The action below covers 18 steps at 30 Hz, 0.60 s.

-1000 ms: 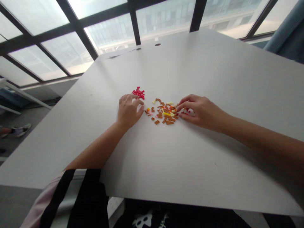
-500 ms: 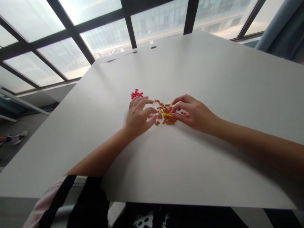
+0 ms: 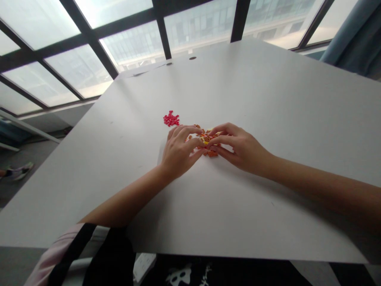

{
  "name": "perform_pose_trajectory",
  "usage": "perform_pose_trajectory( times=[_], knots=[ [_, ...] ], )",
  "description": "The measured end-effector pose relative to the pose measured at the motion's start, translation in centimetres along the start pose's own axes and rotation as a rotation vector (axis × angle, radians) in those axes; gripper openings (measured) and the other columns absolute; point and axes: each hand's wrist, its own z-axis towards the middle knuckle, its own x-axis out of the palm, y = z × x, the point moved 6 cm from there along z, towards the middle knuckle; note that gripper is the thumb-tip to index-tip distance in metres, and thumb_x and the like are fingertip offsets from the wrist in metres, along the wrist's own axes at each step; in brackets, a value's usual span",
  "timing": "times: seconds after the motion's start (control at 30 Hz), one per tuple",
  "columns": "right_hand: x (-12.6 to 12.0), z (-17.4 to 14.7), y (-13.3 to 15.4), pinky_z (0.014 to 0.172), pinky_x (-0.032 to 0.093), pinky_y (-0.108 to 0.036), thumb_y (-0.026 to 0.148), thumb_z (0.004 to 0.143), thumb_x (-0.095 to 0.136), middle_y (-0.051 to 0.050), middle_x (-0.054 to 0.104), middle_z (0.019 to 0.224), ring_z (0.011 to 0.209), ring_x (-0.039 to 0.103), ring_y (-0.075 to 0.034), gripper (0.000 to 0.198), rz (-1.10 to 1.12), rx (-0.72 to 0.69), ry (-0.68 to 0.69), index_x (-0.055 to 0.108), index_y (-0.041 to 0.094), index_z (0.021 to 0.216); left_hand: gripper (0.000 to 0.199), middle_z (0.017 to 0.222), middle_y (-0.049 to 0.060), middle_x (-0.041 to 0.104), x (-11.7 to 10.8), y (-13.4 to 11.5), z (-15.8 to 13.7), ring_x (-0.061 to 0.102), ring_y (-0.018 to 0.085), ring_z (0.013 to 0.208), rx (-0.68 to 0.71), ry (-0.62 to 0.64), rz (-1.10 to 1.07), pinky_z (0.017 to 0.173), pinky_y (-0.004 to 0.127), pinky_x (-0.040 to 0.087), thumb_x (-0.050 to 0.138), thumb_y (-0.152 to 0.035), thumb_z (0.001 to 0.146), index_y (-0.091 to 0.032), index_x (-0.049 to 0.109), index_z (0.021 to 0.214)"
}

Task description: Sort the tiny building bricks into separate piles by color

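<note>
On the white table lies a loose heap of small orange-brown toy bricks [image 3: 213, 153], mixed with a few pale yellow and red ones. Over this heap my two hands meet fingertip to fingertip. A small bright yellow toy brick [image 3: 206, 142] shows between them. My left hand [image 3: 181, 151] pinches at its left end with thumb and index finger. From the other side, my right hand [image 3: 238, 147] grips it with thumb and fingertips. The fingers cover part of the brick and much of the heap.
A separate pile of red bricks [image 3: 171, 118] lies beyond my left hand. The white table [image 3: 268, 99] reaches to the windows, with two dark round holes near its far edge. At far left, a person's shoe [image 3: 22, 171] is on the floor.
My left hand has moved right and its fingers have closed in on the yellow brick. My right hand has shifted slightly left with the brick. More of the red pile shows.
</note>
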Motion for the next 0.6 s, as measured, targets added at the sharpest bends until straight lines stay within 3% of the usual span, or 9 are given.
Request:
perform_pose_trajectory(
  times=[0.13, 0.27, 0.43, 0.6],
  knots=[
    [-0.9, 0.0, -0.9, 0.083, 0.062, -0.041, 0.028, 0.098, 0.063, -0.01, 0.072, 0.116, 0.087, 0.072, -0.021, 0.017, -0.066, 0.042, -0.032, 0.08, 0.026, 0.098, 0.004, 0.117, 0.003, 0.076, -0.1, 1.5, -0.2, 0.068, 0.022, 0.115, -0.06, -0.035, -0.017, 0.107, 0.043, 0.047, 0.075, -0.03, 0.095, -0.027, 0.076, 0.092],
    [-2.3, -0.4, -3.2, 0.088, 0.06, -0.048, 0.027, 0.095, 0.062, -0.008, 0.073, 0.117, 0.092, 0.072, -0.024, 0.018, -0.186, 0.142, -0.062, 0.08, 0.028, 0.096, 0.003, 0.118, 0.003, 0.076, -0.4, 5.7, -0.7, 0.068, 0.025, 0.115, -0.287, -0.017, 0.09, 0.109, 0.048, 0.046, 0.077, -0.029, 0.092, -0.029, 0.079, 0.09],
    [-2.7, -0.8, -5.4, 0.093, 0.059, -0.048, 0.029, 0.091, 0.064, -0.007, 0.073, 0.115, 0.098, 0.072, -0.026, 0.018, -0.218, 0.238, -0.049, 0.081, 0.028, 0.094, 0.006, 0.112, 0.005, 0.078, -1.3, 10.7, -1.8, 0.067, 0.031, 0.112, -0.536, -0.086, 0.234, 0.108, 0.055, 0.047, 0.076, -0.03, 0.089, -0.032, 0.082, 0.091],
    [-2.3, -0.8, -4.9, 0.092, 0.058, -0.047, 0.03, 0.091, 0.061, -0.007, 0.073, 0.116, 0.099, 0.072, -0.026, 0.021, -0.204, 0.228, -0.032, 0.081, 0.028, 0.095, 0.024, 0.136, 0.01, 0.069, -0.8, 12.3, -2.0, 0.056, 0.038, 0.132, -0.622, -0.018, 0.292, 0.115, 0.061, 0.041, 0.071, -0.027, 0.092, -0.032, 0.082, 0.113]
  ],
)
